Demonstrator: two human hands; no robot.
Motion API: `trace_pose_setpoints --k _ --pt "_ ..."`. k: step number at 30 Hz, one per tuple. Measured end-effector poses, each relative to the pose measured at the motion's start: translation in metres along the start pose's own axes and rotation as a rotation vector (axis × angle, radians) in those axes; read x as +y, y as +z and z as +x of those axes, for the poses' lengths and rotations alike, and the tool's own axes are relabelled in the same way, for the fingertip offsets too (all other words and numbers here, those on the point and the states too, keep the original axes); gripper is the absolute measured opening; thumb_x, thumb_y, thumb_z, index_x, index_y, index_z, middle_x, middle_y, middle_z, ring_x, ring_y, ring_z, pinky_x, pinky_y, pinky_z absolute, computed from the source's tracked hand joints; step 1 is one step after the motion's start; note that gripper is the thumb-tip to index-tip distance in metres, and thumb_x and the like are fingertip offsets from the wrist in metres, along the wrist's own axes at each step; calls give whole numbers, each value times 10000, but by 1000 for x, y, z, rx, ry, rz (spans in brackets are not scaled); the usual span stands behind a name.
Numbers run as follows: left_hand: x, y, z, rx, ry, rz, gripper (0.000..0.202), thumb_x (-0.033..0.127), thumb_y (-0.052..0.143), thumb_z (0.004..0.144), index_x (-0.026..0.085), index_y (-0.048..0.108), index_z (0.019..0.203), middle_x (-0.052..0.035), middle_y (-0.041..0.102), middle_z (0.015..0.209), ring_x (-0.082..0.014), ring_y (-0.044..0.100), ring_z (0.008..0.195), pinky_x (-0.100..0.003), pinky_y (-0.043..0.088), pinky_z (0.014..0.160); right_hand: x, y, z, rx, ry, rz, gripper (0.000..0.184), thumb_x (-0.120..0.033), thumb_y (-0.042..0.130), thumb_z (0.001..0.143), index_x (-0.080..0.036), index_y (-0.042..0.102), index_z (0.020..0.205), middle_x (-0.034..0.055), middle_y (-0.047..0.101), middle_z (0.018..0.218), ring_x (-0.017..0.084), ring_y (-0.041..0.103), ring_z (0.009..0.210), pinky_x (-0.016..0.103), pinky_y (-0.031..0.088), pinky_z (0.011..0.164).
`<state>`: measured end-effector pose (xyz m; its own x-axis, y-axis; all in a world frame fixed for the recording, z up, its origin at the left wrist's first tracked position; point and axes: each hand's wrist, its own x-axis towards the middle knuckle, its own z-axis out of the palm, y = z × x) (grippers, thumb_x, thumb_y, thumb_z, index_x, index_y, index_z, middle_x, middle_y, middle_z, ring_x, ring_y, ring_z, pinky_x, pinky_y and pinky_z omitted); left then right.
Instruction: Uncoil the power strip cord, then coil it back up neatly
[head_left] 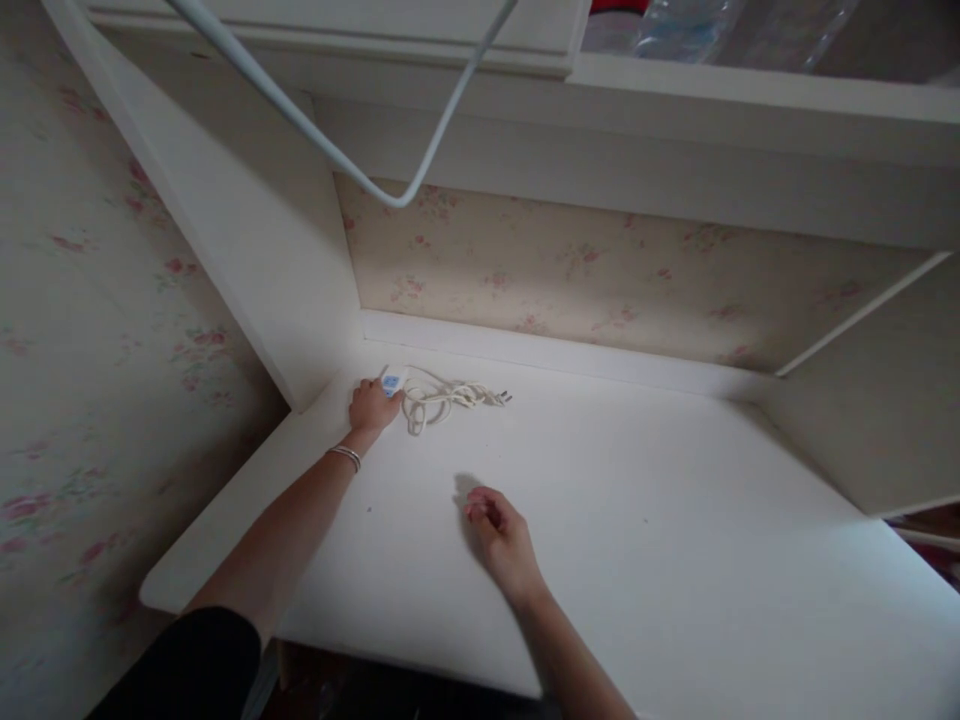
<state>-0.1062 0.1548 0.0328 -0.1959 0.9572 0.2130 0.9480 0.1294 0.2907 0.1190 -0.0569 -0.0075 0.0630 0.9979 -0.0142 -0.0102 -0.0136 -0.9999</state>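
Observation:
My left hand (373, 405) reaches to the back left of the white desk (585, 500), its fingers closed over a white corded block with a blue label (391, 382), which looks like a power strip. Most of the block is hidden under the hand. From it a white cord (439, 400) lies in loose loops to the right, ending in a two-pin plug (504, 398). My right hand (504, 540) hovers low over the desk's front middle, apart from the cord. Its fingers are loosely curled, with a gap to the thumb and nothing visible between them.
A pale bent bar or cable (397, 198) hangs in front of the upper shelf (750, 95), which bears clear plastic items (686, 30). White side panels (255, 220) and flowered wallpaper (540, 260) bound the desk. Small dark specks dot its top.

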Motion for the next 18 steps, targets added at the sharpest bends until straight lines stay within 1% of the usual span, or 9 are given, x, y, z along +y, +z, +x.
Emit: trace_pose_setpoints --k 2,5,7,9,11,13,15,16,18 --pt "4 -3 9 10 16 -11 521 489 498 823 59 572 1108 -226 562 1124 -322 546 1031 -401 448 827 -1 1 -1 -5 -34 -35 274 -407 553 863 -180 624 998 67 664 885 172 612 822 299 469 779" --pt "7 -15 14 24 76 -40 464 416 484 864 27 551 1109 -220 539 1162 -309 511 1058 -409 422 851 -2 2 -2 -13 -58 -92 233 -384 535 870 -193 632 961 56 660 857 167 601 790 284 467 739" --pt "9 -24 10 48 125 -65 419 363 424 907 24 541 1124 -206 507 1212 -316 473 1095 -450 393 876 -3 2 -3 -23 -71 -129 217 -371 526 873 -200 637 949 51 658 854 163 593 780 273 460 717" --pt "13 -31 0 77 168 -92 393 332 377 931 50 535 1154 -182 488 1244 -321 444 1126 -479 372 898 -3 2 -4 -33 -78 -152 208 -365 529 868 -202 642 928 45 654 845 157 583 765 263 450 695" --pt "19 -33 -18 102 201 -123 364 321 397 922 98 543 1170 -152 506 1231 -307 442 1137 -456 371 919 -4 3 -1 -42 -58 -131 211 -376 544 855 -196 641 906 35 641 808 147 570 723 252 436 656" --pt "30 -29 -42 116 230 -172 312 322 439 896 143 575 1114 -123 555 1159 -274 485 1100 -401 391 920 -7 6 6 -47 -5 -77 238 -408 547 847 -190 628 901 12 613 736 131 542 647 239 411 593" --pt "44 -20 -71 54 284 -472 244 297 450 882 154 578 1032 -88 609 994 -213 556 951 -336 425 860 -11 9 17 -41 33 -50 278 -448 521 853 -188 615 879 -15 571 663 117 495 570 229 368 534" --pt "52 -15 -86 -11 287 -625 220 310 444 882 168 571 992 -60 616 915 -187 572 855 -311 441 801 -13 11 23 -25 23 -67 296 -461 502 860 -187 611 844 -25 551 637 112 472 554 227 351 527" --pt "68 -3 -112 -120 272 -858 188 350 460 872 184 549 881 -17 601 813 -156 561 766 -275 436 736 -17 14 34 36 -35 -148 350 -474 476 868 -180 585 714 -35 504 594 107 429 552 227 320 533"
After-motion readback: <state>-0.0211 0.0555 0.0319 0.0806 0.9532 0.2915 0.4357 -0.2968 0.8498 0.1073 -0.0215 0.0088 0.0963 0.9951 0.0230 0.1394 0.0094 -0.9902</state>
